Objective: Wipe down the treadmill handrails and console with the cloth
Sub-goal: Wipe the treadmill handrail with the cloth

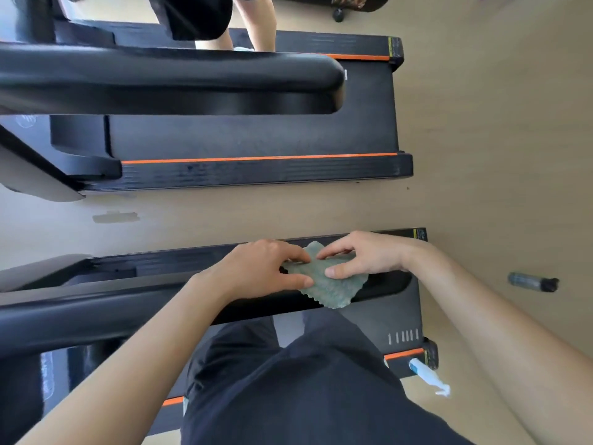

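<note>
A small green cloth (333,289) with a scalloped edge lies over the far end of the black handrail (96,313) of the treadmill I stand on. My left hand (263,268) pinches the cloth's left side between thumb and fingers. My right hand (362,255) pinches its upper right part, thumb on top. Both hands meet over the rail's end. The console is out of view.
A second black treadmill (256,139) with orange trim and its own handrail (167,78) stands across a strip of tan floor; another person's legs (253,24) stand on it. A spray bottle (430,377) lies by my treadmill's rear corner. A dark cylinder (532,282) lies on the floor at right.
</note>
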A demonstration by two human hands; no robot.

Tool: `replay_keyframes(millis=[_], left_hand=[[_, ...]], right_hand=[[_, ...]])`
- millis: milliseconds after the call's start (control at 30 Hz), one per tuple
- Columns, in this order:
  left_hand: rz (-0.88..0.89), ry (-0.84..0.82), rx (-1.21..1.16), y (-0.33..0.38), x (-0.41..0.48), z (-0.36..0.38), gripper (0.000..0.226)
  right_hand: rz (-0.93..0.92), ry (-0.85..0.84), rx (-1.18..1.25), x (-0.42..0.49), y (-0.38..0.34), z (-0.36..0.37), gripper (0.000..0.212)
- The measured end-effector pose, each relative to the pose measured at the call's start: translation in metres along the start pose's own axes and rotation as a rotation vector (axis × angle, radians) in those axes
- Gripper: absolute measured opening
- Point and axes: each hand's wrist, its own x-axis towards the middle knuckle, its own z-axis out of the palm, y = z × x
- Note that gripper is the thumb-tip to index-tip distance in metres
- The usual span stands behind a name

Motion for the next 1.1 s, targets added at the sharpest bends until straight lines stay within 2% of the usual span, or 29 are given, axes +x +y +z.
replay_keyframes(millis=[133, 233, 333, 500, 667, 800, 967, 1100], left_hand=[[-0.035, -0.073, -0.044, -0.03, -0.019, -0.014, 0.077], [-0.085, -0.095, -0.091, -0.055, -0.037, -0.022, 0.082], [-0.132, -0.107, -0.134, -0.077, -0.057, -0.03, 0.082], [-0.184, -0.03, -0.115, -0.101, -0.09, -0.035, 0.059], [-0.243, 0.051, -0.05, -0.123, -0.129, -0.04, 0.057], [-0.311, 0.115, 0.009, -0.142, -0.162, -0.046, 0.062], [-0.403, 0.2, 0.078, -0.167, -0.2, -0.049, 0.077], [-0.477, 0.237, 0.087, -0.19, -0.233, -0.056, 0.079]], right_hand=[[-0.02, -0.037, 0.022, 0.02, -0.03, 0.012, 0.06], [-0.041, -0.065, 0.036, 0.036, -0.055, 0.023, 0.07], [-0.074, -0.1, 0.022, 0.052, -0.079, 0.032, 0.059], [-0.162, -0.144, 0.0, 0.075, -0.111, 0.043, 0.056], [-0.238, -0.174, 0.034, 0.098, -0.144, 0.06, 0.061], [-0.271, -0.214, 0.034, 0.118, -0.178, 0.074, 0.067], [-0.305, -0.249, 0.012, 0.138, -0.22, 0.089, 0.056], [-0.358, -0.264, -0.03, 0.156, -0.258, 0.106, 0.067]])
